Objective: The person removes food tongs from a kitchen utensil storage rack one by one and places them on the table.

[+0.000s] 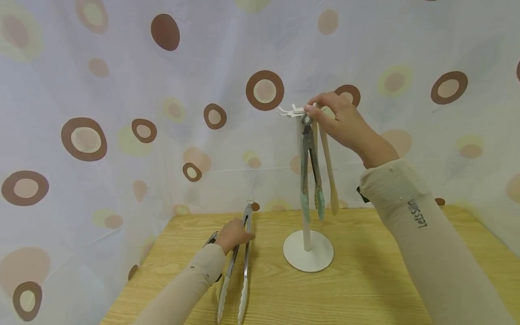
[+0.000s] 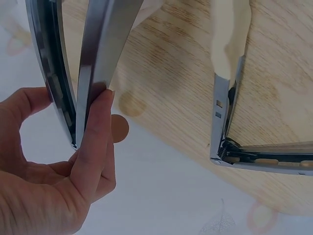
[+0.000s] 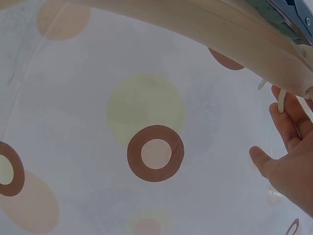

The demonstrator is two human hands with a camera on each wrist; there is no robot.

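My left hand [image 1: 233,234] grips metal tongs [image 1: 247,253] with pale scalloped tips near their hinge end. In the left wrist view, thumb and fingers lie on either side of the narrow hinge end. A second pair of tongs [image 2: 222,105] with a cream head lies beside them on the table, mostly behind the left hand in the head view. My right hand [image 1: 343,119] pinches the white hook rack [image 1: 290,112] at the top of a stand. Right below its fingertips, green-tipped tongs [image 1: 308,144] hang by their ring. Its grip is partly cut off in the right wrist view.
The stand's round white base [image 1: 296,253] rests on the wooden table [image 1: 365,280]. A beige long-handled utensil [image 1: 329,167] hangs behind the green-tipped tongs. A curtain [image 1: 134,54] with circle patterns surrounds the table's back and sides.
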